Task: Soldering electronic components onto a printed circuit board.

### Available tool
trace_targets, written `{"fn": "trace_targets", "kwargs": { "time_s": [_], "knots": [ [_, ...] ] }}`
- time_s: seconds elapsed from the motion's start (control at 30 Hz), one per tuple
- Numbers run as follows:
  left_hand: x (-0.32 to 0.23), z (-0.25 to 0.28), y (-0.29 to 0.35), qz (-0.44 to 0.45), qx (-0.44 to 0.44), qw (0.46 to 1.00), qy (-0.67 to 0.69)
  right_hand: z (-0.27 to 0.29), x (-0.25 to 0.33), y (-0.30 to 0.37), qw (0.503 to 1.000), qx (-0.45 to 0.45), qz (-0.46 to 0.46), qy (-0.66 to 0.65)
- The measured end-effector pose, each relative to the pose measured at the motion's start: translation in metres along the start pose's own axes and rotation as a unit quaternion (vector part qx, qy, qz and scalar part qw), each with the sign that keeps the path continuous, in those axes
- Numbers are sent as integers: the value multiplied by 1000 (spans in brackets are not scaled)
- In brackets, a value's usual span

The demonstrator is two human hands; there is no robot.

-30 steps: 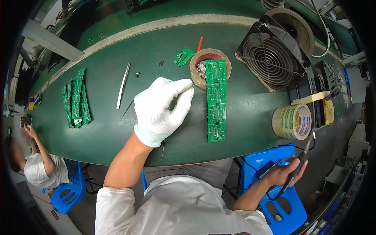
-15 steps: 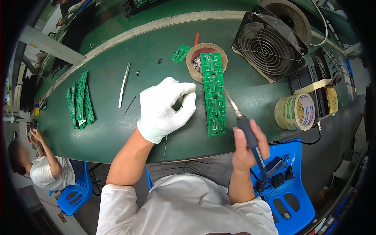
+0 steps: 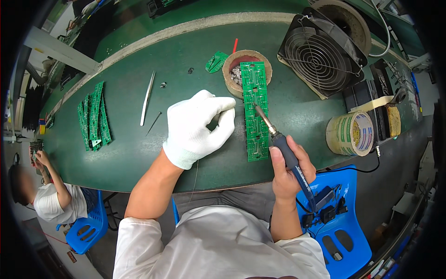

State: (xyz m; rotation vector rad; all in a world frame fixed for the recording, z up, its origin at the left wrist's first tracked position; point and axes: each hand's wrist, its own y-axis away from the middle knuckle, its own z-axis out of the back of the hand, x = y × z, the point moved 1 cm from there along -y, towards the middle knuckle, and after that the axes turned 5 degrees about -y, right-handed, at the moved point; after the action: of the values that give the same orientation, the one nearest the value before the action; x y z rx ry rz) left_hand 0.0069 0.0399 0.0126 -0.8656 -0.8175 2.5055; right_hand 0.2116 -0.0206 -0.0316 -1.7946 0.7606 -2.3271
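White-gloved at the left hand [image 3: 197,128], pinching thin wire [image 3: 196,174] between thumb and forefinger just left of the long green board [image 3: 258,144], with the slack trailing down past the wrist. Grasping the iron [image 3: 288,151] round its dark handle with the bare right hand [image 3: 283,180], pointing its metal tip at the middle of the board; cannot tell whether quite touching. Keeping that board between both hands, with its far end over the bowl [image 3: 231,87] and its near end over the green bench [image 3: 186,49]. Showing silvery scraps [image 3: 236,74] inside the bowl, a red stick [image 3: 235,45] just behind, and a small board [image 3: 216,63] to its left. Further left, displaying tweezers [image 3: 147,98], a pin [image 3: 153,123] and a pile of green boards [image 3: 95,116]. To the right, showing a black fan [image 3: 320,56] and, nearer, a tape roll [image 3: 340,136] and a yellow block [image 3: 394,125]. Below the roll, including a blue chair [image 3: 350,235] with black adapters [image 3: 328,214] on its seat. At far left, also taking in a seated co-worker [image 3: 52,200] in white.
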Motion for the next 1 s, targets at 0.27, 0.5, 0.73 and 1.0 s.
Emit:
{"fn": "trace_targets", "kwargs": {
  "time_s": [0.27, 0.5, 0.73, 1.0],
  "knots": [
    [1, -4, 2, 33, 25, 999, -23, -1, -1, -1, 1000, 3, 31, 2],
    [0, -3, 2, 31, 16, 999, -16, -2, 1, -2, 999, 0, 47, 8],
    [0, -2, 2, 29, 3, 999, -13, 2, 1, 0, 999, -4, 49, 10],
    [-1, -1, 2, 14, 4, 1000, -2, 16, -9, 16, 995, -78, 37, -45]
  ]
}}
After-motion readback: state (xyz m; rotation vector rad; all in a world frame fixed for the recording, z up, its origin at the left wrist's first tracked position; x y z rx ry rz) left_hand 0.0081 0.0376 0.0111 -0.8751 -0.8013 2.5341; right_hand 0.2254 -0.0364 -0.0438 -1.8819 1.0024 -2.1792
